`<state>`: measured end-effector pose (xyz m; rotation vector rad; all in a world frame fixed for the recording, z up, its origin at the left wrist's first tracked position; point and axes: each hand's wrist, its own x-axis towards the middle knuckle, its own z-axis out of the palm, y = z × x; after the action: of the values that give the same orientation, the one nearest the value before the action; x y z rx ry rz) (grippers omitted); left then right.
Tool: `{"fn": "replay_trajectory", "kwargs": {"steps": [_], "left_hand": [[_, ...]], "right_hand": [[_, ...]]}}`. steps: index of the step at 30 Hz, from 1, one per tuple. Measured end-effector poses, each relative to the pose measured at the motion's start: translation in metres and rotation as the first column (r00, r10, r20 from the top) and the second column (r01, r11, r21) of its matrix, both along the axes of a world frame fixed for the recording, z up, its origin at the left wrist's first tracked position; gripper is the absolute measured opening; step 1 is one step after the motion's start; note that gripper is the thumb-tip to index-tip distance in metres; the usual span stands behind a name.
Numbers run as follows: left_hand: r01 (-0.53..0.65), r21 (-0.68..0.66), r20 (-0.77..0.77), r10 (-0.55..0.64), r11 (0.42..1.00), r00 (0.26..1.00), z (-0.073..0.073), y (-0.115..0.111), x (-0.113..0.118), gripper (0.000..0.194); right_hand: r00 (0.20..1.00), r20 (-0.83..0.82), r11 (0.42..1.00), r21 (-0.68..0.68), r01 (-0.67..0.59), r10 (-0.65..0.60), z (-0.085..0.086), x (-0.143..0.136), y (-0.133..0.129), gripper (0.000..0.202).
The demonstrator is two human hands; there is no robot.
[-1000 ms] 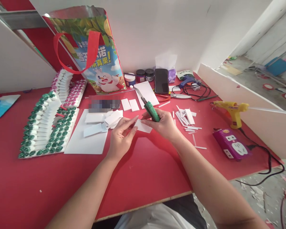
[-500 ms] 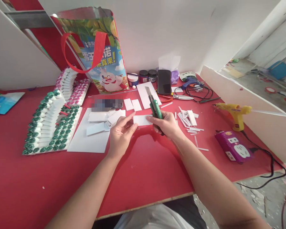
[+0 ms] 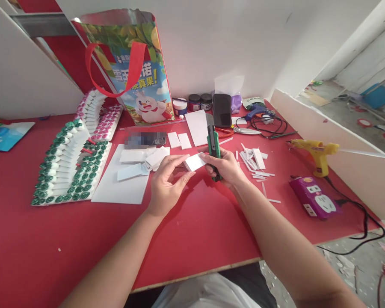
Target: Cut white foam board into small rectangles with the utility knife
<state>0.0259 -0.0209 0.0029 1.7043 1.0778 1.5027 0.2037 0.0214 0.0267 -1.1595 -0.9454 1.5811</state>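
My right hand [image 3: 223, 166] is wrapped round a green and black utility knife [image 3: 213, 143], its blade pointing up and away. Between that hand's thumb and fingers is also the right end of a small white card piece [image 3: 195, 161]. My left hand [image 3: 169, 182] is at the card's left end, thumb and fingers curved around it with a gap between them; whether they touch it is hard to tell. Left of my hands, a pile of white pieces [image 3: 135, 155] lies on a larger white sheet [image 3: 115, 192]. Two small white pieces [image 3: 179, 140] lie beyond.
On the red table [image 3: 192, 239], white scraps [image 3: 255, 159], a yellow glue gun [image 3: 321, 152] and a purple power socket [image 3: 316, 197] are to the right. A phone [image 3: 221, 110] and jars stand behind. Green-trimmed white model [image 3: 72, 171] and colourful bag [image 3: 141, 77] are left.
The white card piece has turned, its left end now lower and nearer me. The knife has swung more upright in my right hand. My left hand has shifted slightly right.
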Motion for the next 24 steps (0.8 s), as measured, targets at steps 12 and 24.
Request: {"fn": "replay_trajectory", "kwargs": {"steps": [12,24], "left_hand": [[-0.019,0.005,-0.016,0.019,1.0,1.0,0.0017,-0.0005,0.0012,0.041],[-0.108,0.082,-0.112,0.117,0.991,0.987,0.0028,-0.0005,0.0011,0.04]], "right_hand": [[0.999,-0.048,0.999,-0.028,-0.018,0.017,0.0016,-0.0021,0.0005,0.042],[1.0,-0.004,1.0,-0.021,0.011,-0.011,0.0023,-0.0051,-0.0018,0.043]]}}
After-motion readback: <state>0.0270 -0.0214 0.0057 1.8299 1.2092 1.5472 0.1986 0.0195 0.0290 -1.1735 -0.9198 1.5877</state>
